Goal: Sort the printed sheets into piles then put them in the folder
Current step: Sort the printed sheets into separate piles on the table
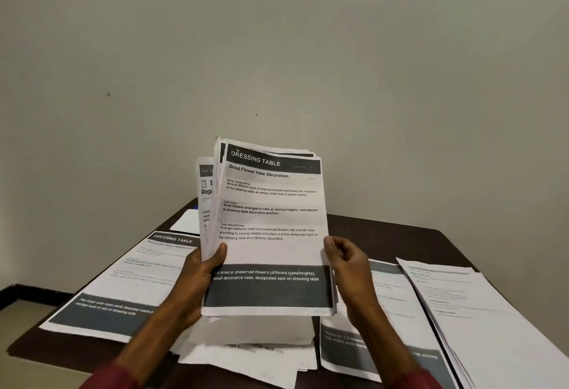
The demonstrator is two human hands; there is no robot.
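I hold a stack of printed sheets [271, 219] upright above the dark table [400, 234]. Its front sheet is headed "DRESSING TABLE, Dried Flower Vase Decoration". My left hand [200, 271] grips the stack's lower left edge, thumb on the front. My right hand [348, 262] holds the lower right edge with curled fingers. A "DRESSING TABLE" sheet [129, 277] lies flat on the left. Another pile [385, 321] lies on the right, and a pile of plain text sheets [480, 311] lies at the far right. Loose sheets [252, 348] lie under the held stack. No folder is recognisable.
A white sheet or card [186, 222] lies at the table's far left corner. A bare wall [277, 49] rises close behind the table. The floor and a dark skirting board [27, 293] show at the lower left.
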